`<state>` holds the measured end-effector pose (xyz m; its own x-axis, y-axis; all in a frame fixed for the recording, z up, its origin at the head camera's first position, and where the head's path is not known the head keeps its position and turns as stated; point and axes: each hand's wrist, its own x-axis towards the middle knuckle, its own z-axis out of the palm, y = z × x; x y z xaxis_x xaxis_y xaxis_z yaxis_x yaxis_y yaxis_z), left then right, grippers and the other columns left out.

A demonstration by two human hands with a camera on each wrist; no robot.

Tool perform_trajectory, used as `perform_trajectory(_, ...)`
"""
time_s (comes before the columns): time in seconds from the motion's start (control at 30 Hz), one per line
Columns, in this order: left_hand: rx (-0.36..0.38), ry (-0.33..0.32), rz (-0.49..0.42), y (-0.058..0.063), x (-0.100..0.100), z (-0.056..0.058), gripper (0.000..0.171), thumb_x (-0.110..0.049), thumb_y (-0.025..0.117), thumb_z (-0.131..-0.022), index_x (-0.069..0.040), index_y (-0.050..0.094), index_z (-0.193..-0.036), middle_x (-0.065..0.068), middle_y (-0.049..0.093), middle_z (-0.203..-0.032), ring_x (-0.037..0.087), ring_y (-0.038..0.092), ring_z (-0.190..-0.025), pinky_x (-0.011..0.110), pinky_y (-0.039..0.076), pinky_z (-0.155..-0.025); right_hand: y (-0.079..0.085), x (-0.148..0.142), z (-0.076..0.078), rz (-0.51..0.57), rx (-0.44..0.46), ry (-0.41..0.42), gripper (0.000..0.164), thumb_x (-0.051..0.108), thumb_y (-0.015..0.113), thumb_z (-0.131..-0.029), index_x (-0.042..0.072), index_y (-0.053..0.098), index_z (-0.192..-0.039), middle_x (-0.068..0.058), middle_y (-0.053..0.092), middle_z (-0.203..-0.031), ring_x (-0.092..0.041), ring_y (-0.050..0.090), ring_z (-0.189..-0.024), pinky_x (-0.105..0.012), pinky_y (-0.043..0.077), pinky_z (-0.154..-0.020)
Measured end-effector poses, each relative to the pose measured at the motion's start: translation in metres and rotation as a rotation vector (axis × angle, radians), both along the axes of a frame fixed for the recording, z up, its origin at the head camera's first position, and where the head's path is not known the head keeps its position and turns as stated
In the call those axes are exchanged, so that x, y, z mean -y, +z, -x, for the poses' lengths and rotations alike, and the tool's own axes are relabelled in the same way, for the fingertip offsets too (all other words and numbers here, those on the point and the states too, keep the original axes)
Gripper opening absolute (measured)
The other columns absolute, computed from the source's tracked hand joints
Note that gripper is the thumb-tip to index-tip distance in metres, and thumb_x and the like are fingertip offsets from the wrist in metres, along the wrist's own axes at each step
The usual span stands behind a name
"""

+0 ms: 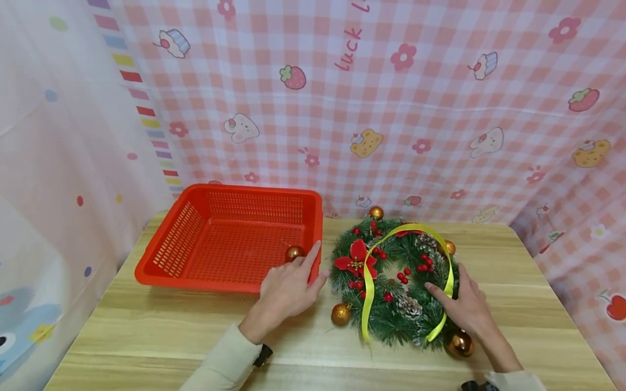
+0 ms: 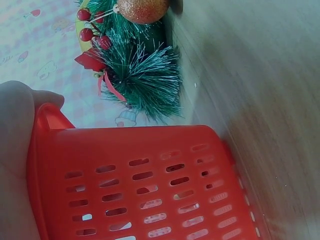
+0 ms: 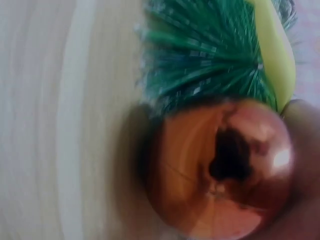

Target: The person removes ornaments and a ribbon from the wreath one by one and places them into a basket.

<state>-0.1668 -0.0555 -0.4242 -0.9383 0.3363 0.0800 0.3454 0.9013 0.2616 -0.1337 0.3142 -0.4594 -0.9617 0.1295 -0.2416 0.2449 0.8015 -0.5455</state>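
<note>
My left hand is at the front right corner of a red plastic basket, its index finger along the rim and its thumb outside; the rim shows between them. Inside the basket, close to these fingers, lies a shiny copper ball ornament. To the right, a green Christmas wreath lies on the table with red berries, pinecones and a red poinsettia. My right hand holds the wreath's right side, thumb over the top and fingers at the outer edge. A yellow ribbon loops over the wreath.
Ball ornaments sit round the wreath: a glittery gold one at left, a copper one near my right wrist, and gold ones behind and at the right. A pink checked cloth hangs behind the wooden table.
</note>
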Motion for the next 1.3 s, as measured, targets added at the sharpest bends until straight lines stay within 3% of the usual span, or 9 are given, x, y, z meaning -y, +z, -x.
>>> perform_trajectory(0.3, -0.025, -0.006, 0.000, -0.001, 0.000, -0.002, 0.066, -0.056, 0.036, -0.101, -0.025, 0.026, -0.158, 0.012, 0.065, -0.127, 0.013, 0.045, -0.049, 0.025, 0.035, -0.041, -0.005, -0.015, 0.007, -0.014, -0.038, 0.091, 0.102, 0.063, 0.045, -0.096, 0.007, -0.016, -0.156, -0.042, 0.005, -0.154, -0.072, 0.012, -0.129, -0.084, 0.017, -0.086)
perform_trajectory(0.47, -0.024, -0.004, -0.004, -0.002, -0.001, -0.002, 0.066, -0.057, 0.037, -0.101, -0.025, 0.026, -0.158, 0.011, 0.066, -0.126, 0.013, 0.045, -0.050, 0.025, 0.035, -0.042, -0.006, -0.022, 0.013, 0.008, -0.066, 0.136, 0.101, 0.060, 0.047, -0.097, 0.007, -0.015, -0.156, -0.040, 0.004, -0.156, -0.066, 0.012, -0.135, -0.084, 0.014, -0.090)
perform_trajectory(0.7, -0.008, -0.004, -0.024, -0.002, 0.000, -0.002, 0.067, -0.056, 0.040, -0.100, -0.025, 0.026, -0.158, 0.013, 0.066, -0.125, 0.014, 0.046, -0.049, 0.025, 0.036, -0.041, -0.008, -0.026, 0.017, 0.120, -0.072, 0.167, 0.100, 0.056, 0.050, -0.098, 0.010, -0.017, -0.156, -0.036, -0.005, -0.159, -0.062, 0.003, -0.140, -0.085, 0.001, -0.094)
perform_trajectory(0.77, -0.012, -0.005, -0.038, -0.002, 0.001, -0.002, 0.068, -0.056, 0.043, -0.099, -0.025, 0.028, -0.158, 0.014, 0.065, -0.127, 0.017, 0.054, -0.056, 0.026, 0.039, -0.044, -0.008, -0.026, 0.018, 0.128, -0.073, 0.172, 0.100, 0.056, 0.051, -0.098, 0.011, -0.017, -0.156, -0.035, -0.005, -0.159, -0.062, 0.002, -0.140, -0.085, 0.000, -0.093)
perform_trajectory(0.83, -0.025, -0.007, -0.062, -0.002, 0.002, -0.002, 0.067, -0.055, 0.046, -0.099, -0.023, 0.031, -0.157, 0.014, 0.063, -0.130, 0.024, 0.064, -0.074, 0.031, 0.049, -0.053, -0.008, -0.025, 0.018, 0.119, -0.070, 0.174, 0.100, 0.056, 0.050, -0.098, 0.013, -0.017, -0.157, -0.035, -0.005, -0.159, -0.062, 0.002, -0.140, -0.086, -0.001, -0.092)
perform_trajectory(0.93, -0.074, -0.034, -0.149, 0.000, 0.002, -0.003, 0.064, -0.047, 0.056, -0.097, -0.018, 0.041, -0.152, 0.014, 0.058, -0.136, 0.031, 0.062, -0.110, 0.044, 0.054, -0.080, -0.008, -0.025, 0.018, 0.105, -0.065, 0.175, 0.098, 0.057, 0.049, -0.098, 0.013, -0.017, -0.157, -0.035, -0.004, -0.159, -0.062, 0.003, -0.140, -0.086, -0.001, -0.093)
perform_trajectory(1.03, -0.169, -0.107, -0.282, 0.004, -0.001, -0.007, 0.055, -0.036, 0.065, -0.094, -0.011, 0.053, -0.141, 0.014, 0.058, -0.135, 0.031, 0.053, -0.123, 0.050, 0.047, -0.098, -0.008, -0.025, 0.018, 0.091, -0.060, 0.171, 0.097, 0.058, 0.046, -0.099, 0.014, -0.017, -0.157, -0.035, -0.004, -0.159, -0.063, 0.004, -0.139, -0.085, -0.002, -0.093)
perform_trajectory(1.2, -0.298, -0.266, -0.485, 0.011, -0.015, -0.023, 0.035, -0.023, 0.070, -0.091, -0.008, 0.065, -0.123, 0.009, 0.064, -0.125, 0.023, 0.058, -0.116, 0.039, 0.050, -0.098, -0.009, -0.027, 0.018, 0.082, -0.068, 0.173, 0.091, 0.057, 0.043, -0.100, 0.018, -0.017, -0.157, -0.035, -0.003, -0.159, -0.063, 0.004, -0.139, -0.086, -0.001, -0.093)
perform_trajectory(1.3, -0.230, -0.318, -0.555, 0.012, -0.025, -0.035, 0.030, -0.021, 0.068, -0.093, -0.008, 0.066, -0.120, 0.005, 0.066, -0.121, 0.019, 0.061, -0.113, 0.035, 0.052, -0.095, -0.009, -0.028, 0.019, 0.083, -0.082, 0.182, 0.088, 0.056, 0.042, -0.101, 0.021, -0.017, -0.157, -0.034, -0.002, -0.160, -0.063, 0.005, -0.140, -0.086, 0.000, -0.092)
